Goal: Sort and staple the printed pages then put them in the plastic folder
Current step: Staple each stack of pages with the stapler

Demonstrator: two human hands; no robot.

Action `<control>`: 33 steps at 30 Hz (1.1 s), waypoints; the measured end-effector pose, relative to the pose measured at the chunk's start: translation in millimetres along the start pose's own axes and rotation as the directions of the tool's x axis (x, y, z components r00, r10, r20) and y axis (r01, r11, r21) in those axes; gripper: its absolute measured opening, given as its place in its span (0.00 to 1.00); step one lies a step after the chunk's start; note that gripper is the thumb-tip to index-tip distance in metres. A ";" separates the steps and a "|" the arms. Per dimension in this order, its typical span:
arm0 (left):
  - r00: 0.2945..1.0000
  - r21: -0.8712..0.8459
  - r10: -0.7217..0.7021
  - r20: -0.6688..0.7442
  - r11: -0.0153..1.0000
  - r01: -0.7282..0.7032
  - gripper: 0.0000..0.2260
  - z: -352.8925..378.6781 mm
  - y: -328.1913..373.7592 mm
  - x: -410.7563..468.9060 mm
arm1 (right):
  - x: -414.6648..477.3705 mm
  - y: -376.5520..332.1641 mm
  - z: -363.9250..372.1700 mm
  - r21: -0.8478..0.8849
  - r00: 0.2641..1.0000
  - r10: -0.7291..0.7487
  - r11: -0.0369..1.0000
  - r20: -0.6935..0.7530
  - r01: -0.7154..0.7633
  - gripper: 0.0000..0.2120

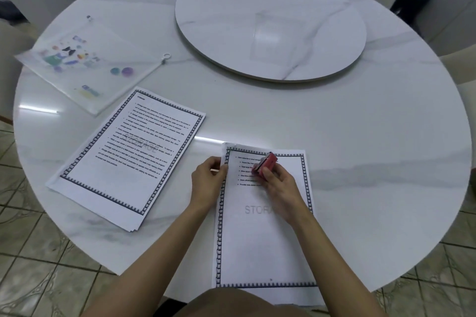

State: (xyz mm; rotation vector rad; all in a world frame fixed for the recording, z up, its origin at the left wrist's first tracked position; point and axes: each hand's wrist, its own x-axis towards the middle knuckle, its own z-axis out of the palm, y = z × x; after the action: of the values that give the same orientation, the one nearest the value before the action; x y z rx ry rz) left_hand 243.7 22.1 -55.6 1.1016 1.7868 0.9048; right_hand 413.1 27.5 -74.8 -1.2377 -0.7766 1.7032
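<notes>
A set of printed pages (260, 234) with a dark patterned border lies in front of me at the table's near edge. My left hand (208, 183) pinches its upper left edge, where the top corner curls up. My right hand (277, 183) grips a small red stapler (266, 163) held over the top of these pages. A second stack of bordered pages (128, 157) lies tilted to the left. Beyond it at the far left lies the translucent plastic folder (85, 64), with colourful prints and a zip pull.
The round white marble table (360, 149) carries a raised round turntable (270, 31) at its centre back. Pale chairs stand around the far rim. Tiled floor shows below the near edge on both sides.
</notes>
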 end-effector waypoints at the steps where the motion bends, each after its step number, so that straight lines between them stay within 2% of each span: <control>1: 1.000 0.003 0.025 0.000 1.000 -0.025 0.04 0.5 -0.2 -1.2 | 1.0 -3.2 -1.5 0.002 1.000 -0.003 1.000 0.002 0.003 0.39; 3: 0.998 -0.002 0.060 0.001 0.998 -0.060 0.03 0.5 0.7 -3.5 | 2.1 -14.5 -2.1 -0.041 0.999 -0.044 0.998 0.007 0.044 0.35; 7: 0.992 -0.030 0.126 -0.001 0.992 -0.126 0.04 0.7 4.4 -8.0 | 9.6 -42.1 5.4 -0.262 0.982 -0.173 0.947 0.079 0.188 0.12; 11: 0.983 -0.030 0.185 -0.018 0.982 -0.186 0.06 0.7 5.2 -10.4 | 19.7 -63.6 17.1 -0.357 0.958 -0.225 0.892 0.180 0.277 0.14; 17: 0.965 -0.023 0.260 -0.021 0.965 -0.261 0.07 -0.5 2.7 -12.3 | 28.3 -78.2 30.1 -0.455 0.924 -0.209 0.822 0.319 0.343 0.14; 33: 0.944 0.011 0.327 -0.043 0.945 -0.327 0.08 -0.5 5.8 -16.0 | 39.0 -90.2 30.9 -0.496 0.925 -0.120 0.816 0.360 0.299 0.15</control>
State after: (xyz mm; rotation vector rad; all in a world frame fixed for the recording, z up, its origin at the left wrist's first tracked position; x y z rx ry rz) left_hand 249.5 9.3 -46.0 1.4185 1.6669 1.1292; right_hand 404.2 101.6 -3.8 -1.1887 -1.6246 1.5567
